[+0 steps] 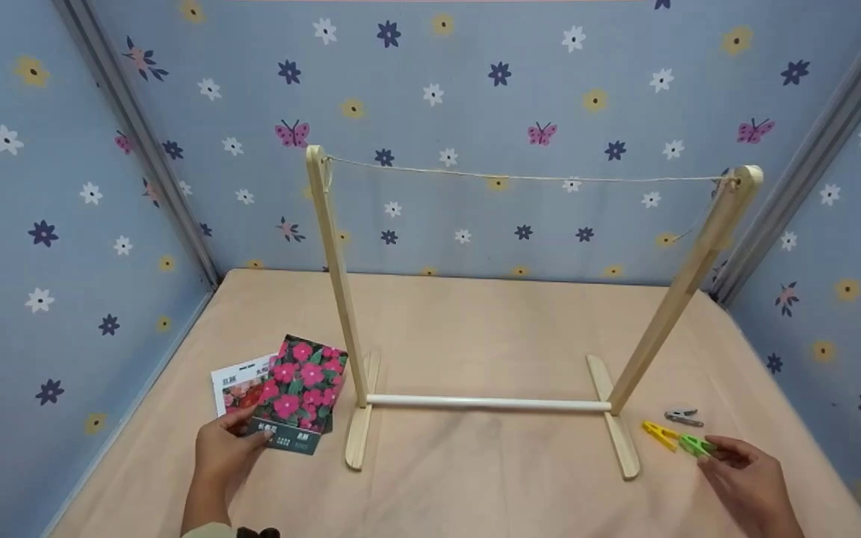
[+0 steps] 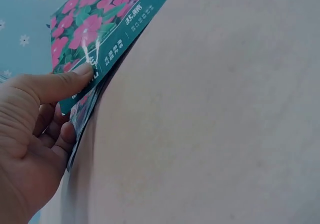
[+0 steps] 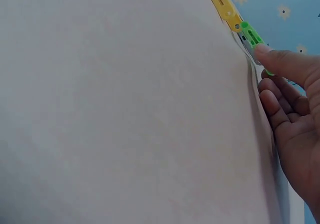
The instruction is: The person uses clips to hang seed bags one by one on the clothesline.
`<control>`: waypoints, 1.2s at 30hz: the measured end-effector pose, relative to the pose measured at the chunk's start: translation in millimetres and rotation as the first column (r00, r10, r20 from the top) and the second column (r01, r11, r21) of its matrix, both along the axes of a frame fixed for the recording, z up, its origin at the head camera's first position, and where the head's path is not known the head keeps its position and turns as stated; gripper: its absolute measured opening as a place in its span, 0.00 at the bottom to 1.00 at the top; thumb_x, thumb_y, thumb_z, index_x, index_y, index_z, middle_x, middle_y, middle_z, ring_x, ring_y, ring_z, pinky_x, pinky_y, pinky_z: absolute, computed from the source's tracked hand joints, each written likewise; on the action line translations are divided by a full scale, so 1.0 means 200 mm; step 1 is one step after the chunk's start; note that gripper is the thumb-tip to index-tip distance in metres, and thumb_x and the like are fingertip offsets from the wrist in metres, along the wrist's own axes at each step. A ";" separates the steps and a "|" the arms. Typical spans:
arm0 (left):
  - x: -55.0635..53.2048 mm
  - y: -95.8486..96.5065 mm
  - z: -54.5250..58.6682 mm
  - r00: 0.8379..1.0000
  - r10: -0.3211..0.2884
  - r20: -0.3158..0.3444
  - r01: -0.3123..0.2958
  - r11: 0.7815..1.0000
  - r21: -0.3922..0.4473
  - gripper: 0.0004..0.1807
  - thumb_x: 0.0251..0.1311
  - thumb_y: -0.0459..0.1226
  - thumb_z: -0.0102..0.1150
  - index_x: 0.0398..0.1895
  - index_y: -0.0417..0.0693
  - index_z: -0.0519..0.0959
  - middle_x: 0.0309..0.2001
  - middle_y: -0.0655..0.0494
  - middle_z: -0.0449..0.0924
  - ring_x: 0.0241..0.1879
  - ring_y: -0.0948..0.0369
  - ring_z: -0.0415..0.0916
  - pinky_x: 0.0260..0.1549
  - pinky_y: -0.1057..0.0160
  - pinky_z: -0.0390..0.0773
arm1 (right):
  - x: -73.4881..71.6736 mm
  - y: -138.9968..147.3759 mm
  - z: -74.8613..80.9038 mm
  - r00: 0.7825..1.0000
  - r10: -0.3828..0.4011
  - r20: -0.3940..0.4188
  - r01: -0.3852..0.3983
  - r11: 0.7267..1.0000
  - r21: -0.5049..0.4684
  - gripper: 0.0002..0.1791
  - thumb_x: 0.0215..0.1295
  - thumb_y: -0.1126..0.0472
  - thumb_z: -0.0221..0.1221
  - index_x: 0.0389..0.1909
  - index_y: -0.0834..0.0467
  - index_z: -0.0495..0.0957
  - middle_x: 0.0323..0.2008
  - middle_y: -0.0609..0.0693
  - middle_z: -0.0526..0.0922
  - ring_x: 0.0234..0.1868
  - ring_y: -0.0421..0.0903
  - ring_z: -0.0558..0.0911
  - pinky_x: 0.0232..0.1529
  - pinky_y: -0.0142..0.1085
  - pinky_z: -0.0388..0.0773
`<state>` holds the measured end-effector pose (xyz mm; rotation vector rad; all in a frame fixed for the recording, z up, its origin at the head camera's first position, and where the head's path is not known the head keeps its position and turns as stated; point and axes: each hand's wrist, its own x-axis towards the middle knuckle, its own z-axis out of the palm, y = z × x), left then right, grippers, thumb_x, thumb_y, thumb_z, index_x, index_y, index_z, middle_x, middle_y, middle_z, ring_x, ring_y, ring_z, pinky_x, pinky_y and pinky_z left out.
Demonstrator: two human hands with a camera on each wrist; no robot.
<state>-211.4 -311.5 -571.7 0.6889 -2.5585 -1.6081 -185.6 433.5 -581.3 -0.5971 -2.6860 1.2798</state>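
Observation:
In the head view my left hand (image 1: 227, 448) pinches the lower left corner of a seed packet (image 1: 300, 385) with pink flowers and a dark green band. Its thumb lies on the printed front, as the left wrist view shows. Partly hidden beneath is a white-topped packet (image 1: 244, 385) with red and pink flowers. On the right, my right hand (image 1: 752, 478) pinches a green clothespin (image 1: 696, 446) between thumb and fingers. A yellow clothespin (image 1: 660, 435) lies just left of the green one, and a grey clothespin (image 1: 684, 417) lies behind them.
A wooden stand (image 1: 337, 284) rises mid-table between my hands, its two posts joined low by a white rod (image 1: 486, 403). Thin string (image 1: 460, 173) runs between the post tops. Flower-patterned panels (image 1: 430, 97) enclose the back and sides of the peach-covered table (image 1: 475, 336).

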 end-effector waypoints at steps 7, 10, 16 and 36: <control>0.01 -0.02 0.00 0.998 0.035 -0.059 -0.034 0.999 0.020 0.29 0.43 0.31 0.66 0.54 0.49 0.72 0.50 0.47 0.71 0.45 0.56 0.65 0.33 0.78 0.71 | 0.02 0.01 -0.01 0.999 -0.026 0.025 0.028 0.998 -0.054 0.32 0.47 0.52 0.66 0.53 0.60 0.71 0.46 0.52 0.75 0.36 0.36 0.74 0.31 0.25 0.74; 0.01 -0.03 -0.01 0.996 0.055 -0.073 -0.051 0.997 0.055 0.29 0.41 0.30 0.67 0.53 0.48 0.73 0.51 0.46 0.71 0.46 0.56 0.65 0.33 0.78 0.72 | 0.02 0.01 0.00 0.999 -0.035 0.024 0.037 0.995 -0.090 0.33 0.47 0.52 0.65 0.54 0.61 0.70 0.45 0.51 0.76 0.35 0.36 0.74 0.31 0.25 0.75; 0.02 -0.04 0.00 0.991 0.105 -0.080 -0.089 0.980 0.176 0.27 0.40 0.28 0.67 0.50 0.46 0.75 0.45 0.47 0.72 0.38 0.61 0.70 0.32 0.69 0.78 | 0.02 0.03 0.03 1.000 -0.028 0.006 0.028 0.973 -0.231 0.34 0.45 0.53 0.67 0.54 0.61 0.70 0.38 0.42 0.79 0.36 0.36 0.76 0.33 0.26 0.75; 0.06 -0.06 0.05 0.985 0.157 -0.075 -0.120 0.925 0.361 0.23 0.42 0.31 0.67 0.46 0.44 0.77 0.37 0.61 0.76 0.35 0.66 0.75 0.36 0.64 0.78 | 0.02 0.00 0.15 0.999 0.033 0.028 -0.026 0.972 -0.232 0.33 0.43 0.49 0.67 0.52 0.57 0.73 0.39 0.38 0.78 0.37 0.32 0.75 0.34 0.25 0.75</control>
